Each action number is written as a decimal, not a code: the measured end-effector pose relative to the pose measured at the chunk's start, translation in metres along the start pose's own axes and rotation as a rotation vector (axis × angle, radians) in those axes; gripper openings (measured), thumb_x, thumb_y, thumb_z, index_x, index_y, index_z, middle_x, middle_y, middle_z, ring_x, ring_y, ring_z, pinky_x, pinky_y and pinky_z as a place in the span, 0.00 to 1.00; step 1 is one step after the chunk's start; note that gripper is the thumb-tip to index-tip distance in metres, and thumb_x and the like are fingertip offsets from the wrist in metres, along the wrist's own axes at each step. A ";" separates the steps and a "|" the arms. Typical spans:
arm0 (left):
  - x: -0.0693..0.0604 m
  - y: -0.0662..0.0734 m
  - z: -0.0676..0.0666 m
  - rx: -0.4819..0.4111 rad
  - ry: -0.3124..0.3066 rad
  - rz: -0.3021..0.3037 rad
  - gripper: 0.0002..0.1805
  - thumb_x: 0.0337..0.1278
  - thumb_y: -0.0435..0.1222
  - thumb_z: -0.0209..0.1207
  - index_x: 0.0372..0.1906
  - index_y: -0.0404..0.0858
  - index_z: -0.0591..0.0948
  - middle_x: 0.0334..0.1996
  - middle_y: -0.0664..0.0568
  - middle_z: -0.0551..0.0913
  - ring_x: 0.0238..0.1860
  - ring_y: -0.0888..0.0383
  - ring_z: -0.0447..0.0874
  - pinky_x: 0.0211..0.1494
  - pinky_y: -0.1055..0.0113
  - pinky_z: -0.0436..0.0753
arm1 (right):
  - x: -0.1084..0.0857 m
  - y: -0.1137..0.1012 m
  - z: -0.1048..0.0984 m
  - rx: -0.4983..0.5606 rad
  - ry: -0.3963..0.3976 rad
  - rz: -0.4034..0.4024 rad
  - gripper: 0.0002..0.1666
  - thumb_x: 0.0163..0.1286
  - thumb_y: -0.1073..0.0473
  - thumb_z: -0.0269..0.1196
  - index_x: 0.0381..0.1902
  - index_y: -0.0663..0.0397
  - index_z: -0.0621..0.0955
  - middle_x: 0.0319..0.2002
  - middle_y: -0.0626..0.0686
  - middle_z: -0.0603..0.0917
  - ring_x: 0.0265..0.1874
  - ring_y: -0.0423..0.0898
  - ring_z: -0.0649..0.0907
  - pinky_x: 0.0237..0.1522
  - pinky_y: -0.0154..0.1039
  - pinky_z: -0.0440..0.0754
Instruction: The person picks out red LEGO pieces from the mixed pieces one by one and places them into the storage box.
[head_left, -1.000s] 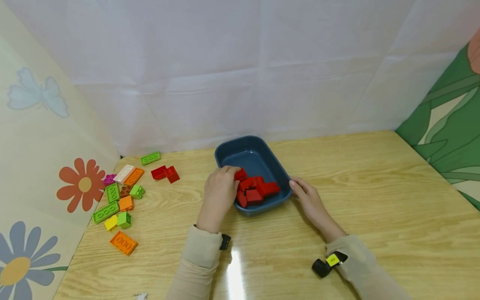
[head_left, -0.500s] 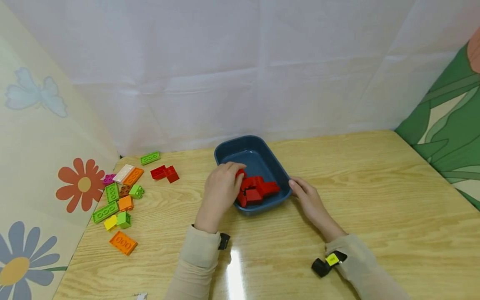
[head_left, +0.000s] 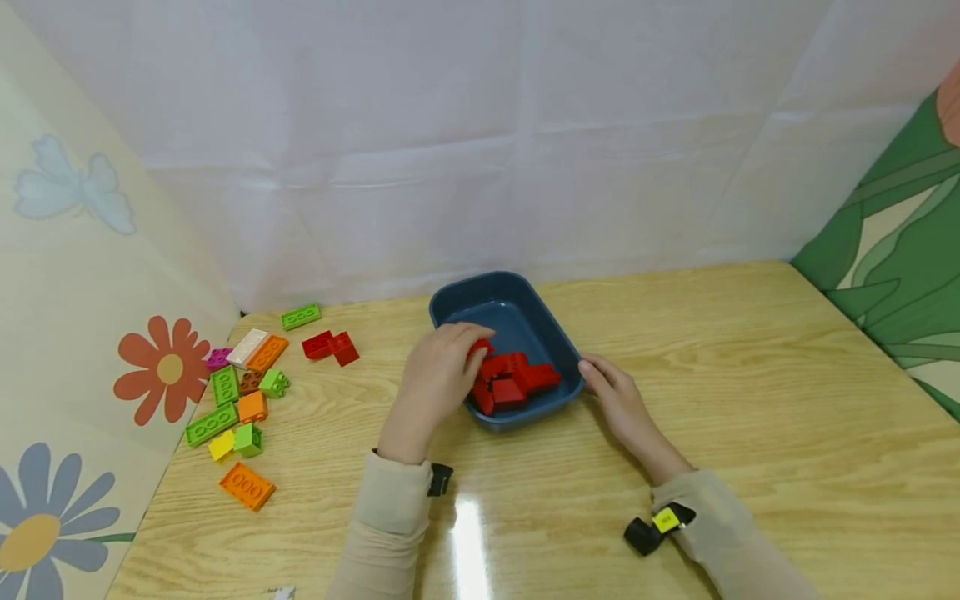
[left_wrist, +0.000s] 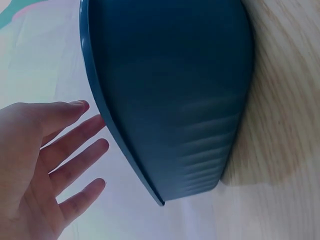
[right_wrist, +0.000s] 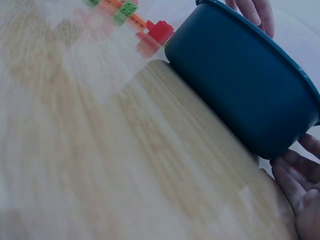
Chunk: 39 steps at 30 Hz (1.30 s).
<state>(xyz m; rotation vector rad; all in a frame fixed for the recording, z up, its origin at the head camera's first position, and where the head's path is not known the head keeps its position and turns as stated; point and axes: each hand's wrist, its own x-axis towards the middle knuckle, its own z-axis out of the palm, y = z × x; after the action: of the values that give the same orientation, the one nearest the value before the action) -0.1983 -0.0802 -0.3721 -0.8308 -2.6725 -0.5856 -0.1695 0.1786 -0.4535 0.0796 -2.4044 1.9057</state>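
Observation:
A dark blue tray (head_left: 551,333) sits on the table with several red toy bricks (head_left: 510,392) in its near half. Above the tray's left side is my left hand (head_left: 442,367), its fingers over the bricks. The left wrist view shows that left hand (left_wrist: 45,160) with thumb and fingers apart, nothing visible between them, beside the tray's outer wall (left_wrist: 170,100). My right hand (head_left: 618,400) holds the tray's near right corner. In the right wrist view, fingers (right_wrist: 295,170) of that hand lie against the low outside corner.
Two red bricks (head_left: 330,347) lie left of the tray. Farther left are several green, orange, yellow, white and magenta bricks, including an orange brick (head_left: 247,486) near the front. A white cloth (head_left: 480,167) hangs behind the wooden table (head_left: 750,375).
My left hand has shifted slightly and its fingers now extend farther over the red bricks, while its wrist has moved a little left. The right hand and tray have stayed in place.

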 end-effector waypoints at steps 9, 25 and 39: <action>-0.007 -0.021 -0.008 -0.007 0.044 -0.092 0.16 0.66 0.34 0.62 0.57 0.40 0.83 0.55 0.48 0.83 0.55 0.48 0.81 0.57 0.56 0.80 | 0.000 0.000 0.001 -0.009 0.012 -0.011 0.26 0.81 0.54 0.49 0.63 0.73 0.73 0.59 0.69 0.76 0.44 0.28 0.80 0.50 0.25 0.76; -0.022 -0.054 -0.024 -0.091 0.078 -0.269 0.18 0.67 0.34 0.61 0.60 0.40 0.81 0.58 0.45 0.81 0.60 0.44 0.77 0.61 0.50 0.77 | -0.003 -0.005 -0.001 -0.006 0.001 -0.007 0.27 0.81 0.54 0.49 0.64 0.72 0.73 0.60 0.69 0.76 0.45 0.28 0.79 0.51 0.25 0.76; -0.038 -0.082 -0.028 -0.147 0.073 -0.435 0.20 0.70 0.36 0.58 0.64 0.39 0.77 0.63 0.43 0.76 0.64 0.42 0.72 0.64 0.45 0.72 | -0.002 -0.006 0.000 0.001 0.003 -0.006 0.27 0.81 0.54 0.49 0.64 0.73 0.73 0.60 0.69 0.76 0.44 0.28 0.80 0.51 0.25 0.76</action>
<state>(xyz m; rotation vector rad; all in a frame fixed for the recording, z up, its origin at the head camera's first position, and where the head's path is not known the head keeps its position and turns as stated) -0.2129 -0.1728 -0.3865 -0.2461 -2.7771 -0.9004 -0.1667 0.1776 -0.4483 0.0835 -2.3982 1.9034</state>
